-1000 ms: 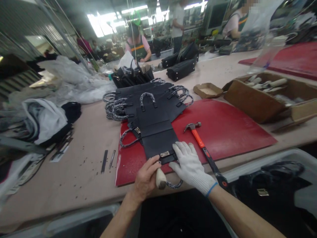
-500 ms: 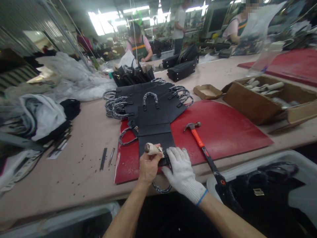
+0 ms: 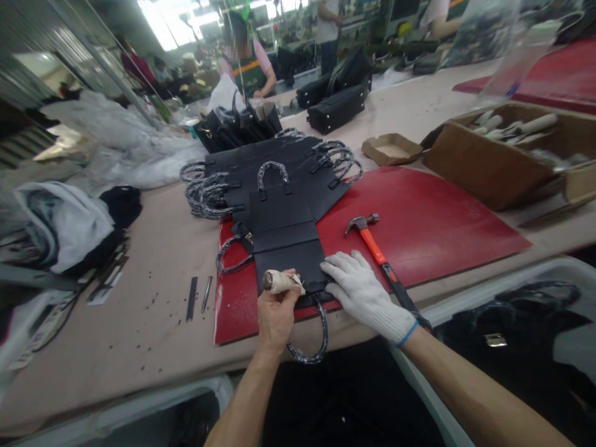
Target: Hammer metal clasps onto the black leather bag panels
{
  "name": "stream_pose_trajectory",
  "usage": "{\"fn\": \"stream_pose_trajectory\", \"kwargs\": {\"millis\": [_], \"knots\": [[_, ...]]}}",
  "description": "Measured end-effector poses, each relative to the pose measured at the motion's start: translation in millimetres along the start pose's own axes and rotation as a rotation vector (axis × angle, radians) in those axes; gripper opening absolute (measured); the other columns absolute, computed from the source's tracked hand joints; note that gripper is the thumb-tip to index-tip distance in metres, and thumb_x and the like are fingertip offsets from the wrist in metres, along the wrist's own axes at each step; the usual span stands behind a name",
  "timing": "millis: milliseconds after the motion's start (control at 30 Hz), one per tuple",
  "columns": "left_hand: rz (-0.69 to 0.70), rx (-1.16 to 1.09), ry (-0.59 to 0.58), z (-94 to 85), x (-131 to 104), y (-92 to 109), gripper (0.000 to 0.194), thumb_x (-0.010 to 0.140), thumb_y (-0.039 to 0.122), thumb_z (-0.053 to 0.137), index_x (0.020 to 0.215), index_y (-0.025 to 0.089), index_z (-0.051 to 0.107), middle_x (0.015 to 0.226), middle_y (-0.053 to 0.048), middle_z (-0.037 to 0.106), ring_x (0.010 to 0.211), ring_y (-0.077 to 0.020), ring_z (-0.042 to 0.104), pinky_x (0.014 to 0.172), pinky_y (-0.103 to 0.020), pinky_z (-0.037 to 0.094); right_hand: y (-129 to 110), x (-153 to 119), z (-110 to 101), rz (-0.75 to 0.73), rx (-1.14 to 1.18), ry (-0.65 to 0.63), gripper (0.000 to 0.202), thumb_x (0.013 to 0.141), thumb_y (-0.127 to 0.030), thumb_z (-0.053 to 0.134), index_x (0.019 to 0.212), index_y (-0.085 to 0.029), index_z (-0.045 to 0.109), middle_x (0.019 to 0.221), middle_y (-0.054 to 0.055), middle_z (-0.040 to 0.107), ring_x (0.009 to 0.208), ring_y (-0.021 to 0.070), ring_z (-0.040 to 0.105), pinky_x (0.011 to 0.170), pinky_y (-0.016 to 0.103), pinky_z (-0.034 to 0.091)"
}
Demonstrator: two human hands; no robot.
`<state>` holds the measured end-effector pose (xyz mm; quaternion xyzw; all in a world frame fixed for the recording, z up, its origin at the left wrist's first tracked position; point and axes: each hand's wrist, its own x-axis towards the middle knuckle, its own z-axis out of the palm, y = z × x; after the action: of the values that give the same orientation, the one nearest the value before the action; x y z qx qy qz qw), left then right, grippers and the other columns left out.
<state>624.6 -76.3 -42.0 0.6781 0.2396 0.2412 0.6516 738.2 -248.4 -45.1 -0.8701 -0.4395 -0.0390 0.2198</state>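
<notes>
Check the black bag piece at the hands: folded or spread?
Spread: the black bag piece lies opened out, creased across its middle, one handle at the far end, another handle at the near edge.

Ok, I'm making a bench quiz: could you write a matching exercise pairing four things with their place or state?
1. Bare left hand
2. White-gloved right hand
3. Claw hammer with red-and-black handle
4. Shallow brown cardboard tray

A. Beyond the flat red board, left of the larger brown box
B. Palm down at the right edge of a flat black panel
C. Head on the red board
D. Gripping a stubby, pale handle

Pairs: 1-D, 2-B, 3-C, 4-A
</notes>
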Motion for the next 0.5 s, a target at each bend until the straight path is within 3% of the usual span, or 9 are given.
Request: {"fn": "stream_pose_trajectory", "kwargs": {"millis": [200, 333, 500], "knots": [[-0.027, -0.005, 0.021, -2.7, -2, -2, 0.037, 0.081, 0.040, 0.082, 0.107, 0.016, 0.074, 0.112, -0.011, 0.077, 0.100, -0.0257, 0.076, 0.085, -0.037, 0.065, 12, 1, -5, -0.045, 0.097, -0.032, 0.049, 0.090, -0.022, 0.066, 0.139, -0.021, 0.064, 0.147, 0.012, 0.061, 0.143, 0.0330, 0.047, 0.124, 0.063, 0.025], [-0.059, -0.018, -0.062, -4.1, 7, 7, 0.036, 0.079, 0.039, 0.084, 0.105, 0.016, 0.074, 0.119, -0.013, 0.075, 0.104, -0.0284, 0.076, 0.089, -0.040, 0.065, 15, -1, -7, -0.041, 0.149, -0.043, 0.053, 0.087, -0.023, 0.069, 0.139, -0.020, 0.062, 0.148, 0.012, 0.060, 0.145, 0.0341, 0.045, 0.125, 0.063, 0.023], [0.007, 0.033, -0.152, 2.0, 12, 12, 0.030, 0.077, 0.033, 0.085, 0.097, 0.016, 0.072, 0.119, -0.013, 0.076, 0.105, -0.0284, 0.075, 0.100, -0.045, 0.061, 14, 0, -6, -0.020, 0.174, -0.013, 0.053, 0.084, -0.022, 0.071, 0.137, -0.019, 0.064, 0.145, 0.012, 0.062, 0.143, 0.0346, 0.048, 0.124, 0.063, 0.025]]}}
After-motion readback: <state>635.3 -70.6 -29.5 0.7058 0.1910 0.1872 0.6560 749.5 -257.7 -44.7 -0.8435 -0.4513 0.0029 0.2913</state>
